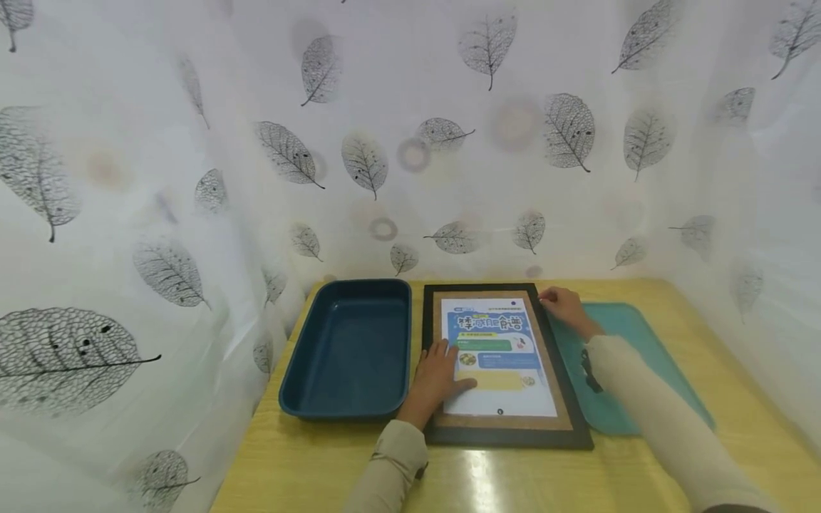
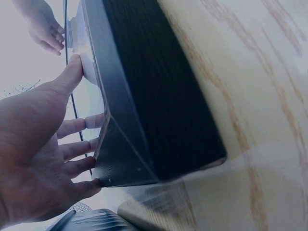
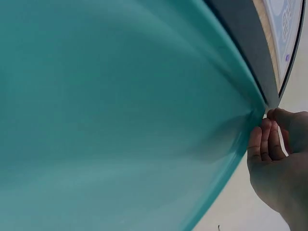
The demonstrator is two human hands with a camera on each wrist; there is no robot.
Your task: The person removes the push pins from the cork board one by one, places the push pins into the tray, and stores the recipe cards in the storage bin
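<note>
A black picture frame (image 1: 507, 436) with a brown inner border lies on the table and holds a printed poster (image 1: 500, 402) with blue, green and yellow blocks. My left hand (image 1: 436, 377) rests across the frame's left side, its spread fingers and thumb reaching onto the poster. In the left wrist view, those fingertips touch the sheet and the frame's edge. At the upper right corner of the frame, my right hand (image 1: 564, 308) has thumb and index finger pinched together on the edge. The right wrist view shows its other fingers (image 3: 272, 144) curled beside the teal tray's rim.
Left of the frame stands a deep dark blue tray (image 1: 353, 349), close to its side. A teal tray (image 1: 625, 324) lies to the right, partly under my right forearm. Behind the yellow wood-grain table (image 1: 321, 463) hangs a white leaf-patterned curtain (image 1: 410, 92).
</note>
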